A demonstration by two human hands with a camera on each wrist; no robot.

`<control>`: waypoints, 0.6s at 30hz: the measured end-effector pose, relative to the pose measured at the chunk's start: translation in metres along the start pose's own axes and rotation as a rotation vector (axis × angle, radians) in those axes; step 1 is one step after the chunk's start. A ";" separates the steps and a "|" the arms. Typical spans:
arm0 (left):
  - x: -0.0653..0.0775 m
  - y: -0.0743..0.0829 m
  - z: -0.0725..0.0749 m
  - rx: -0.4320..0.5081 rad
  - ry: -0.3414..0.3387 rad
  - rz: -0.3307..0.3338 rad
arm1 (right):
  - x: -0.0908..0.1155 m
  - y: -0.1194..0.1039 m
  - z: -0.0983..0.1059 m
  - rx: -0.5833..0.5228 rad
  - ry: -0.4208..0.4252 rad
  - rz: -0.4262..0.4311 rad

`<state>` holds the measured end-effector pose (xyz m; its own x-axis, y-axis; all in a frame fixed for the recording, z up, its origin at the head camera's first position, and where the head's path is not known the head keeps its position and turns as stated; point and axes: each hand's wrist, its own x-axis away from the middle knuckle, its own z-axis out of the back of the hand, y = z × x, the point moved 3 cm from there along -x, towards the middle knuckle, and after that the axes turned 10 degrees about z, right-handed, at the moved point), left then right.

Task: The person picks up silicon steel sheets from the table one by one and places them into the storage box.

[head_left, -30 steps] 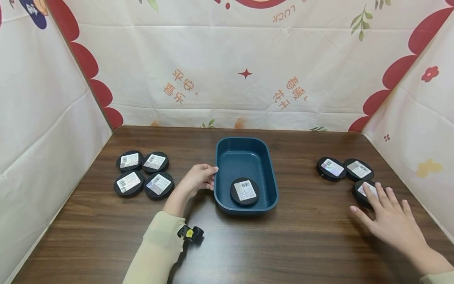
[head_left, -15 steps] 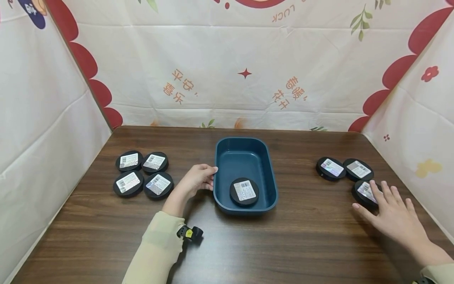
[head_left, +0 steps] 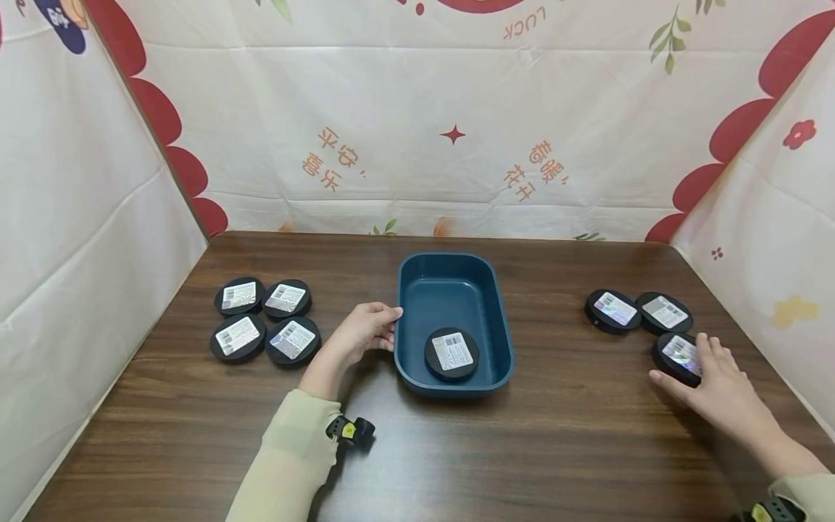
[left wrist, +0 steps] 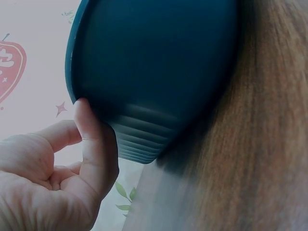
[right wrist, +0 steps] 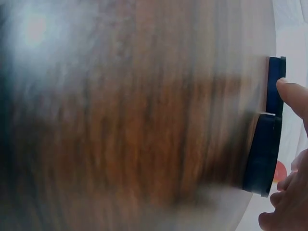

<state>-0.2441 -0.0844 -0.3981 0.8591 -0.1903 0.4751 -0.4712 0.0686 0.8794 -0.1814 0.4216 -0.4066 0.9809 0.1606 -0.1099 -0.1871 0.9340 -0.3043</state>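
Observation:
A deep blue rectangular tray (head_left: 454,297) with rounded corners stands mid-table. My left hand (head_left: 363,330) pinches its left rim between thumb and fingers; the left wrist view shows the thumb at the rim of the tray (left wrist: 154,57). One black round disc with a white barcode label (head_left: 451,354) lies inside, near the front end. On the right, my right hand (head_left: 730,395) holds the nearest labelled black disc (head_left: 678,358) by its sides, thumb at its left front and fingers along its right. The right wrist view shows discs edge-on beside the fingers, partly hidden by them.
Two more black discs, a left one (head_left: 613,310) and a right one (head_left: 664,312), lie just behind the held one. Several similar discs (head_left: 238,338) sit grouped at left on the wooden table (head_left: 535,449). A printed white curtain (head_left: 417,94) encloses the back and sides.
The right hand has drawn its spread fingers in around the near right disc, whose label shows more fully. The left hand and tray have stayed in place; the head view has shifted slightly.

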 end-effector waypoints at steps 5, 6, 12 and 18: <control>0.000 0.001 -0.001 -0.007 -0.015 -0.003 | -0.003 0.003 -0.002 -0.036 0.018 0.008; 0.000 0.001 -0.001 -0.007 -0.016 -0.003 | -0.004 0.004 -0.002 -0.039 0.021 0.007; 0.000 0.002 0.000 0.000 -0.017 -0.001 | -0.007 0.006 0.002 -0.044 0.024 -0.044; 0.000 0.001 0.000 0.005 -0.010 0.008 | -0.006 0.007 0.005 0.008 0.027 -0.127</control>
<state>-0.2447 -0.0845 -0.3975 0.8533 -0.1995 0.4818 -0.4789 0.0656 0.8754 -0.1888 0.4293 -0.4030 0.9948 0.0326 -0.0970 -0.0613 0.9487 -0.3101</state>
